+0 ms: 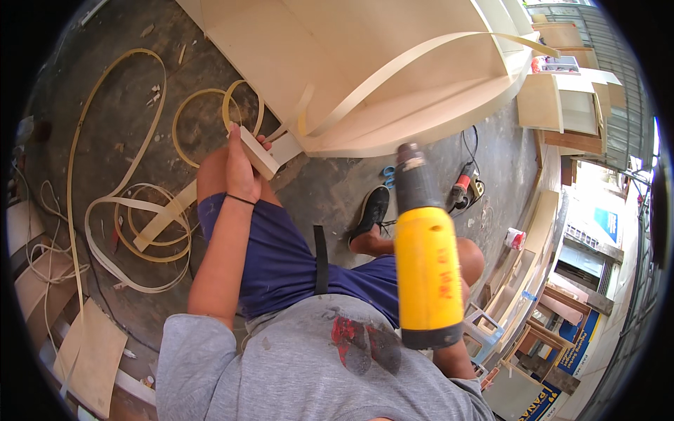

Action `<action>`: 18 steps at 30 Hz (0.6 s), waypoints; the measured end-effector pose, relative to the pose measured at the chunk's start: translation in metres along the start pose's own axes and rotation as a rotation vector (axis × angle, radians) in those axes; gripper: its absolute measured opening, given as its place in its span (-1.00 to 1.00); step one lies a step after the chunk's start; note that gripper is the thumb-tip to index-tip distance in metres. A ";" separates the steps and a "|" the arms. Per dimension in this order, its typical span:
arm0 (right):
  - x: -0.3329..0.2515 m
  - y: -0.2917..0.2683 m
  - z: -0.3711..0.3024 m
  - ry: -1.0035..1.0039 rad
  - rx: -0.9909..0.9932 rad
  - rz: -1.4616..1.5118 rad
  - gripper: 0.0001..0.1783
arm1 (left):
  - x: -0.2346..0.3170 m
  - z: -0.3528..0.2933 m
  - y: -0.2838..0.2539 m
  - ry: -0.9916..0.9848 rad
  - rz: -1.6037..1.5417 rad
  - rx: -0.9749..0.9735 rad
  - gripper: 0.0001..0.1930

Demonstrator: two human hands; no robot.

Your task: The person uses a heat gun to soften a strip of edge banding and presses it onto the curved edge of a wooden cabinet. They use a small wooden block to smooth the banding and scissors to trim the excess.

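Note:
My left hand (241,172) is closed around a pale rectangular block (258,156), close to the near corner of a large wooden cabinet (365,77). A long cream edge-banding strip (393,67) runs along the cabinet's curved edge, and part of it arches loose above the panel. On the right, a yellow and black heat gun (428,270) is held up with its dark nozzle toward the curved edge. My right hand is mostly hidden behind the heat gun's body; its forearm (455,361) comes up from below.
Coils of banding (158,224) lie on the concrete floor at left, near a loose board (91,354). An angle grinder (462,184), a power strip (477,189) and blue scissors (388,175) lie beyond my shoe (372,210). A can (515,238) stands at right.

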State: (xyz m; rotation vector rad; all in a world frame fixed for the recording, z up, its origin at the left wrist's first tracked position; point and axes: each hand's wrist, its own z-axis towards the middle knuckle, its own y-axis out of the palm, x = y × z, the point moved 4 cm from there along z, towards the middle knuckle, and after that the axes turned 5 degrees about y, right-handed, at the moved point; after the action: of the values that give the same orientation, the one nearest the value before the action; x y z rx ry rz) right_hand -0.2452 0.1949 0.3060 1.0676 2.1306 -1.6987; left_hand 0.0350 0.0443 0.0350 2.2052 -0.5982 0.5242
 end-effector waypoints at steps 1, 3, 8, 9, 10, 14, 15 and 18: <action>-0.005 0.008 0.000 -0.074 -0.017 -0.074 -0.62 | -0.003 0.002 -0.002 -0.013 -0.007 -0.022 -0.38; -0.018 0.021 0.003 -0.255 -0.048 -0.159 -0.62 | -0.006 0.004 -0.005 -0.029 -0.013 -0.040 -0.35; -0.017 0.046 0.013 -0.371 -0.102 -0.203 -0.63 | -0.006 -0.002 0.002 -0.044 -0.022 -0.025 -0.36; -0.015 0.049 0.014 -0.396 -0.107 -0.222 -0.63 | -0.008 0.001 0.000 -0.053 -0.022 -0.043 -0.35; -0.014 0.052 0.016 -0.424 -0.114 -0.237 -0.62 | -0.007 0.000 -0.001 -0.049 -0.022 -0.041 -0.35; -0.013 0.060 0.019 -0.397 -0.106 -0.278 -0.64 | -0.002 -0.006 0.002 -0.039 -0.019 -0.038 -0.34; -0.013 0.063 0.020 -0.407 -0.110 -0.285 -0.65 | -0.001 -0.006 0.002 -0.035 -0.016 -0.035 -0.34; -0.009 0.071 0.030 -0.419 -0.121 -0.329 -0.65 | 0.001 -0.007 0.001 -0.032 -0.007 -0.029 -0.33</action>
State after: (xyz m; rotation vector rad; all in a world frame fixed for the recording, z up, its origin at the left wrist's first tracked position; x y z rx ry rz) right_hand -0.2000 0.1691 0.2481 0.2995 2.1696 -1.7087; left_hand 0.0340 0.0489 0.0401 2.1913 -0.6114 0.4750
